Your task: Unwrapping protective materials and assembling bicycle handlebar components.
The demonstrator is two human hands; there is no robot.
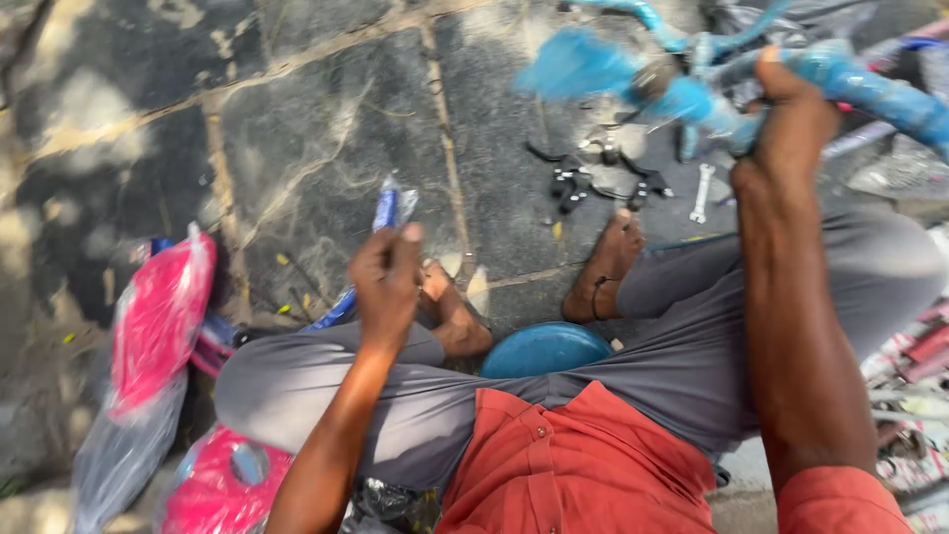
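Right hand (791, 119) grips blue bike frame (870, 94); left hand (388, 277) clutches wrapped blue tool (388, 210). Spanner (702, 191), black fittings (571, 185) lie loose below frame: assembly looks unfinished.

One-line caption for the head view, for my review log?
Seated person's right hand grips a blue plastic-wrapped bike part; left hand holds a blue strip.

Blue plastic-wrapped bicycle frame (850, 84) (blurred) at upper right; slim blue wrapped part (388, 210) upright, centre-left.
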